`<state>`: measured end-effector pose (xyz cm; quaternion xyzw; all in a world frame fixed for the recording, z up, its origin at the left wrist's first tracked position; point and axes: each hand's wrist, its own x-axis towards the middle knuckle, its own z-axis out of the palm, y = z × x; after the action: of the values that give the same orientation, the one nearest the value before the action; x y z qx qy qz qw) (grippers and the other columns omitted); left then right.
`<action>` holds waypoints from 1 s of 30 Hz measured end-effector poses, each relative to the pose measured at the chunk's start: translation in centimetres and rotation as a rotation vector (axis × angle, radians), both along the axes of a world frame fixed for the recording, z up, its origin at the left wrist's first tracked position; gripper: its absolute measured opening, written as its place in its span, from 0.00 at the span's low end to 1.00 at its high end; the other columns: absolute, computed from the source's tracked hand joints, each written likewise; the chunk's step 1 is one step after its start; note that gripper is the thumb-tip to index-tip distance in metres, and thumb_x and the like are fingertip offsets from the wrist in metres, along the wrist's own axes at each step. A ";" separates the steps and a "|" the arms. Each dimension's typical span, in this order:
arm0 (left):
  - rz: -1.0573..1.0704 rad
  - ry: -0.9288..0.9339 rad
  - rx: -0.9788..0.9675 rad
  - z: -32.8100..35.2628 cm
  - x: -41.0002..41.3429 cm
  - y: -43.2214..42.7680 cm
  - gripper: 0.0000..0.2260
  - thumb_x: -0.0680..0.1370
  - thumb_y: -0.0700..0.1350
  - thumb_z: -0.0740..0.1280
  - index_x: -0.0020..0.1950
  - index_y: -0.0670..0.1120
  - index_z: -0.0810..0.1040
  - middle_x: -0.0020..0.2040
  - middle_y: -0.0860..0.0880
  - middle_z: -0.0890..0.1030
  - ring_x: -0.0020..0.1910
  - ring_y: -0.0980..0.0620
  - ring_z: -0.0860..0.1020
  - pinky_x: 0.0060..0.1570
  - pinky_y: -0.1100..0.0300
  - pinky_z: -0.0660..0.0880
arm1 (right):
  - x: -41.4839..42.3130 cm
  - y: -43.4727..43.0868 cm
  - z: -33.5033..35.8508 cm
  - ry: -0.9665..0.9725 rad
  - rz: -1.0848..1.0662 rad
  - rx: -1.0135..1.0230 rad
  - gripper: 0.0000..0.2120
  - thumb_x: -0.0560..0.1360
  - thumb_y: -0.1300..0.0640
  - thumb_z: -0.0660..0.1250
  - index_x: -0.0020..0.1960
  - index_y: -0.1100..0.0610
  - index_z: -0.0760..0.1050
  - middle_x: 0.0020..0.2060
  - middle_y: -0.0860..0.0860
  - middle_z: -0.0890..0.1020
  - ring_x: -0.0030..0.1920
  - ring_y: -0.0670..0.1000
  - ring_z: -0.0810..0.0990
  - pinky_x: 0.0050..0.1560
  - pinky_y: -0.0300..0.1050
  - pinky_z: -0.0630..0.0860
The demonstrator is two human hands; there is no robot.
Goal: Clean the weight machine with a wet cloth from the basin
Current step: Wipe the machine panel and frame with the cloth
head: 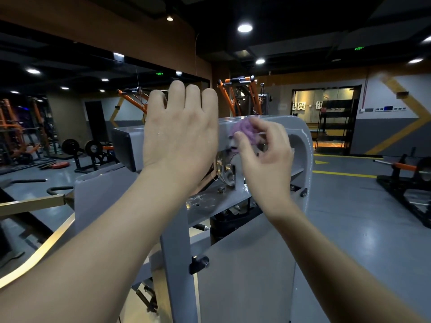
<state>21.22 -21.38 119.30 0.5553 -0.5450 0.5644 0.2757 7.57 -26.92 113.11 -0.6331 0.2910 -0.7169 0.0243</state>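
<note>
The grey weight machine (235, 264) stands right in front of me, its top frame at chest height. My right hand (265, 150) pinches a bunched purple cloth (243, 130) against the inner side of the top frame, just above a silver pulley (224, 167). My left hand (180, 134) is raised over the top beam with fingers straight and close together, its back towards me and wet with drops. Whether the palm touches the beam is hidden. The basin is not in view.
Orange and black gym machines (240, 94) stand behind. A barbell rack with plates (93, 150) sits at the left, a black bench frame (405, 183) at the right. A brass-coloured bar (35, 203) juts in from the left. Grey floor with yellow lines (345, 174) lies to the right.
</note>
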 end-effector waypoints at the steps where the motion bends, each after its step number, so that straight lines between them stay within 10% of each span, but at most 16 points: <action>1: 0.001 0.001 0.002 0.0 0.0 0.0 0.05 0.84 0.44 0.58 0.56 0.43 0.69 0.47 0.43 0.73 0.48 0.41 0.69 0.49 0.45 0.66 | 0.5 0.4 -0.2 0.072 -0.016 -0.102 0.13 0.80 0.61 0.71 0.63 0.61 0.79 0.56 0.52 0.78 0.55 0.44 0.77 0.58 0.37 0.76; 4: 0.008 0.007 -0.017 -0.2 0.1 -0.2 0.06 0.84 0.44 0.57 0.57 0.42 0.68 0.46 0.43 0.72 0.46 0.41 0.68 0.48 0.45 0.65 | 1.1 -0.2 -0.7 0.204 -0.071 -0.285 0.07 0.80 0.67 0.69 0.57 0.66 0.81 0.53 0.57 0.78 0.53 0.46 0.76 0.57 0.35 0.74; 9: 0.013 0.021 -0.029 -0.2 0.2 -0.3 0.06 0.83 0.42 0.58 0.57 0.41 0.68 0.45 0.43 0.71 0.45 0.43 0.60 0.48 0.45 0.66 | -1.6 -3.2 0.3 0.007 -0.221 -0.030 0.06 0.81 0.63 0.67 0.56 0.61 0.81 0.55 0.52 0.76 0.51 0.37 0.74 0.56 0.40 0.76; 25: -0.020 0.065 0.045 0.0 -0.1 -0.2 0.08 0.83 0.45 0.54 0.54 0.42 0.69 0.48 0.41 0.74 0.50 0.39 0.70 0.50 0.43 0.66 | 2.4 -0.6 -1.1 0.225 -0.160 -0.403 0.08 0.80 0.70 0.67 0.58 0.69 0.81 0.56 0.60 0.81 0.58 0.57 0.80 0.63 0.49 0.78; 30: -0.054 0.058 0.108 0.1 0.0 0.4 0.07 0.80 0.42 0.54 0.54 0.43 0.70 0.49 0.41 0.74 0.50 0.40 0.70 0.53 0.43 0.68 | -1.8 -3.9 0.0 0.004 -0.274 -0.086 0.06 0.81 0.64 0.67 0.52 0.56 0.81 0.52 0.47 0.78 0.55 0.48 0.78 0.58 0.55 0.79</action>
<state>21.19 -20.95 119.42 0.5704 -0.5813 0.5102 0.2763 5.78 -30.83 113.15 -0.5894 0.3439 -0.7239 -0.1016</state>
